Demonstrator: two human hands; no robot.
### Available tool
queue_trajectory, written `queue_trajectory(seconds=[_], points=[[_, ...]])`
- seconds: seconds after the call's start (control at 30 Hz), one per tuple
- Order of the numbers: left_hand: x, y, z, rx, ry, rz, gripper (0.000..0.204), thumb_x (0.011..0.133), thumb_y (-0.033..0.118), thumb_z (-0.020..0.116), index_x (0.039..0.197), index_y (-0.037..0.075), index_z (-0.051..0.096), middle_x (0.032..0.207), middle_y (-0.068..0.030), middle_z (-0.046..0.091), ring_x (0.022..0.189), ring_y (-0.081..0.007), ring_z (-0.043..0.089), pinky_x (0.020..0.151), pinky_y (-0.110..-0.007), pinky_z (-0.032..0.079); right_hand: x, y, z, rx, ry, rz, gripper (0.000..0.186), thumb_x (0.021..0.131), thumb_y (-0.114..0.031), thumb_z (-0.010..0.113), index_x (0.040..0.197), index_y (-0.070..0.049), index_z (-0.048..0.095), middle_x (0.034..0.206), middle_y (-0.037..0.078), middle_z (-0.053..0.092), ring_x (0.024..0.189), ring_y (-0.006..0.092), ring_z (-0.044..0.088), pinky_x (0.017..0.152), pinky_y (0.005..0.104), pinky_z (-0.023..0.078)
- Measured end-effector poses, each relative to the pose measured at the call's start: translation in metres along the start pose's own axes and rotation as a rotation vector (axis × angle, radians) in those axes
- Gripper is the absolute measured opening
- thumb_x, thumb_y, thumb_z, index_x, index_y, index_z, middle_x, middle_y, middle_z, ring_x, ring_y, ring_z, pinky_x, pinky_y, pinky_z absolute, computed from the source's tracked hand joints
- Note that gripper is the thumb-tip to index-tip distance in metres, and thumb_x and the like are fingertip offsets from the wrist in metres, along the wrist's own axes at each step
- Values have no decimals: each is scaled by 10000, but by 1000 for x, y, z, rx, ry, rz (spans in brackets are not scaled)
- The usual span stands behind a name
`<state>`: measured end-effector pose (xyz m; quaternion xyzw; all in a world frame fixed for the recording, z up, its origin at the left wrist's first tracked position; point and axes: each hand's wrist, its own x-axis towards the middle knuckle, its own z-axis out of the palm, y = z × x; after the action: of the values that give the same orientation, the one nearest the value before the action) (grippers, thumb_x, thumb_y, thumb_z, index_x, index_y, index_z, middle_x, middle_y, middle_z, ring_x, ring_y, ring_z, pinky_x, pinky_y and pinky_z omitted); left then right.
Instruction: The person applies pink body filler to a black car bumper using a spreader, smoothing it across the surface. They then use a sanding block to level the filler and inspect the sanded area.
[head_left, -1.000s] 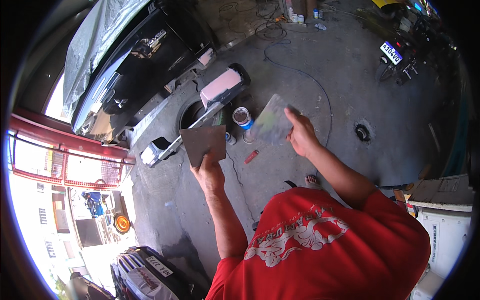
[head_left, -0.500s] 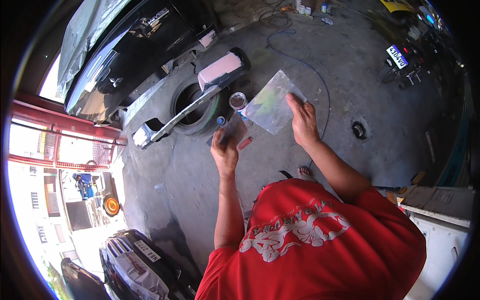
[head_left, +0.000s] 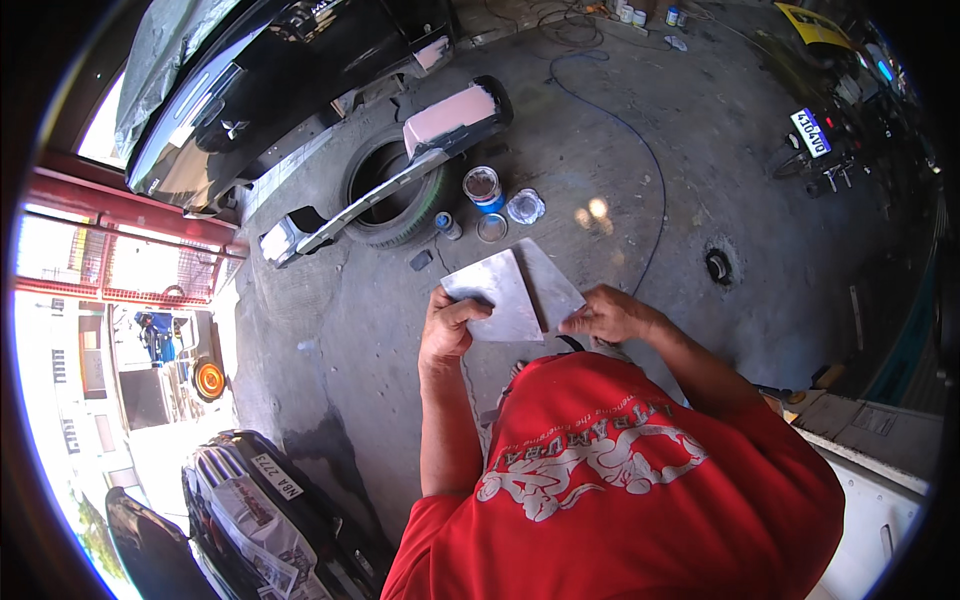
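My left hand (head_left: pixel 446 328) grips a flat square grey sheet (head_left: pixel 498 305), its thumb lying across the top face. Pinched at one corner by my right hand (head_left: pixel 612 314) is a second flat grey sheet (head_left: pixel 548 284). The two sheets sit edge to edge, the left one overlapping the right one in the picture; whether they touch I cannot tell. Beyond them on the floor stand an open can (head_left: pixel 482 184) of brownish stuff, a crumpled silvery disc (head_left: pixel 526 206), a round lid (head_left: pixel 492 228) and a small blue-capped container (head_left: pixel 445 222). A dark block (head_left: pixel 422 260) lies nearer.
A car bumper (head_left: pixel 340 218) with a pink patch rests across a tyre (head_left: pixel 405 232), beside a black vehicle (head_left: pixel 240 110). A hose (head_left: pixel 640 140) snakes over the concrete. Motorcycles (head_left: pixel 825 170) stand far right and near left; a white cabinet (head_left: pixel 870 510) is at my right.
My right hand has come down toward me with its sheet, bringing the two sheets together. My left hand's sheet has turned flatter. The can and lids are now uncovered.
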<state>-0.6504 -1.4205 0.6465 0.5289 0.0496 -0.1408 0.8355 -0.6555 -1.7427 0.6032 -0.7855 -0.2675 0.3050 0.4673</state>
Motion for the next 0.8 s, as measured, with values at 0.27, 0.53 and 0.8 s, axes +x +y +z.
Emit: queue_trajectory(seconds=[0.27, 0.53, 0.8], points=[[-5, -12, -44, -28, 255, 64, 343, 755, 11, 699, 1092, 0, 762, 967, -66, 777, 884, -216, 742, 862, -370, 586, -134, 211, 108, 320, -99, 386, 737, 1145, -567, 452, 1714, -113, 336, 1735, 191, 388, 1575, 351, 399, 1307, 459, 284], [10, -84, -26, -85, 340, -172, 307, 956, 174, 742, 1127, -80, 724, 1015, -156, 778, 830, -266, 767, 676, -373, 611, -206, 180, 84, 1127, 157, 806, 834, 1077, -644, 543, 1648, -47, 433, 1502, 216, 624, 1329, 316, 628, 1039, 464, 562], [48, -118, 18, -28, 451, -280, 325, 1005, 141, 736, 1220, -99, 696, 1101, -173, 782, 915, -284, 787, 815, -407, 648, -142, 172, -74, 560, 132, 851, 606, 1065, -474, 674, 1449, -5, 665, 1285, 163, 746, 1008, 176, 748, 774, 360, 627]])
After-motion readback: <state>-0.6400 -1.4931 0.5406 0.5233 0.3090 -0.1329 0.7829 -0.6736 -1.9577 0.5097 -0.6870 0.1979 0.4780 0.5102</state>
